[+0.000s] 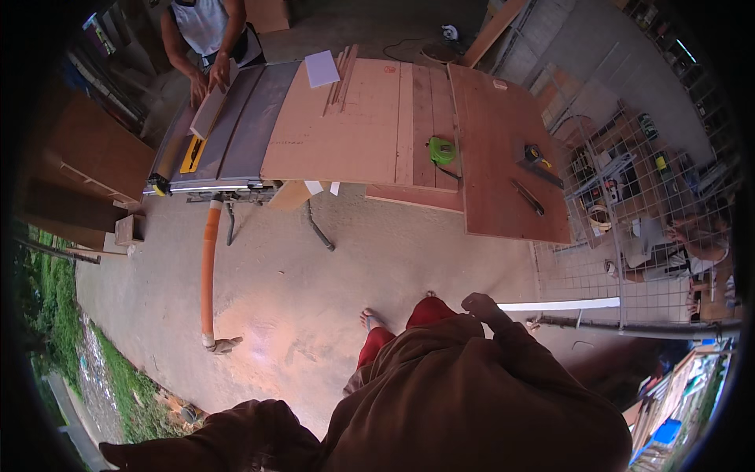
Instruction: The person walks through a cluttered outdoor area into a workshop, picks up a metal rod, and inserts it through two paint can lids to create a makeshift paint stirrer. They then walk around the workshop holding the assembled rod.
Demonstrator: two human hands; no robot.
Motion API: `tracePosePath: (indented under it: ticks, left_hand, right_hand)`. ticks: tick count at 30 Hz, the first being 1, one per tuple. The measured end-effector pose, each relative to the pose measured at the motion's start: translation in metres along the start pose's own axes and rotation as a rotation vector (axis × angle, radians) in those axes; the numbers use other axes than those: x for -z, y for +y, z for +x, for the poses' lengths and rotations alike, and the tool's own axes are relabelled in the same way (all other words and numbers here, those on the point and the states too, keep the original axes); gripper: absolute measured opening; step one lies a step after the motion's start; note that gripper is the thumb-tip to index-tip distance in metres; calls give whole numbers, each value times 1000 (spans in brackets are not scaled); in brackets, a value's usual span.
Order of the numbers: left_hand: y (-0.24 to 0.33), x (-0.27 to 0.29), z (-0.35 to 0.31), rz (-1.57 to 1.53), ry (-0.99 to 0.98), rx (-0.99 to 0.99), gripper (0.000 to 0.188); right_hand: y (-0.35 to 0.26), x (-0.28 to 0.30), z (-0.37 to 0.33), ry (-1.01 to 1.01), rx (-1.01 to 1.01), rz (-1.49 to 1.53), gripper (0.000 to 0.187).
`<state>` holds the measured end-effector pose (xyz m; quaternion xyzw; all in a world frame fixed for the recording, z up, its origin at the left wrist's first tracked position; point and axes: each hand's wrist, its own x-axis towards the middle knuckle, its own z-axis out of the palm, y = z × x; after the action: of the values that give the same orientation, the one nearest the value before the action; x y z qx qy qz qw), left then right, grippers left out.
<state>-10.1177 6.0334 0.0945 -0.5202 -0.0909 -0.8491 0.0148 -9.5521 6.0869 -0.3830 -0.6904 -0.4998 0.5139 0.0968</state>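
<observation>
My right hand [478, 305] hangs beside my red-clad leg with its fingers curled closed. A long white strip [560, 304] starts right at this hand and stretches to the right; whether the fingers grip it is too dark to tell. On the other side, my left arm reaches out to the lower left, and my left hand [118, 455] is a dark shape at its end with no fingers to be made out. Ahead stands a long worktable [346, 141]. On its right part lie a green tape measure [441, 150], a yellow-black tape measure [535, 154] and a dark pen-like tool [528, 197].
At the table saw [236, 134] a co-worker [206, 47] holds a board [212, 106] beside a yellow insert [193, 154]. Thin wood strips and a white panel [321, 69] lie on the table. An orange pipe [209, 275] crosses the floor. Wire mesh [621, 212] stands at right, with another person behind it.
</observation>
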Motion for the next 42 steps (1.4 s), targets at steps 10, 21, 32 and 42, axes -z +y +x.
tracePosePath:
  ticks: [10,21,32,42]
  left_hand:
    - [-100,106,-387,939,-762,1308,17]
    - [-322,-98,-411,461,-818,930,8]
    - [-580,-183,-520,670,-1383,747,24]
    - [-479,-172,-441,917,-867,741,21]
  right_hand:
    - [142,-62,-105,153,-432,-4,15]
    - [158,-91,-112,259,-413,59,25]
    - [168,-102,-130,656,-659,869,25]
    - [88,-296,-271,919,-983,848,30]
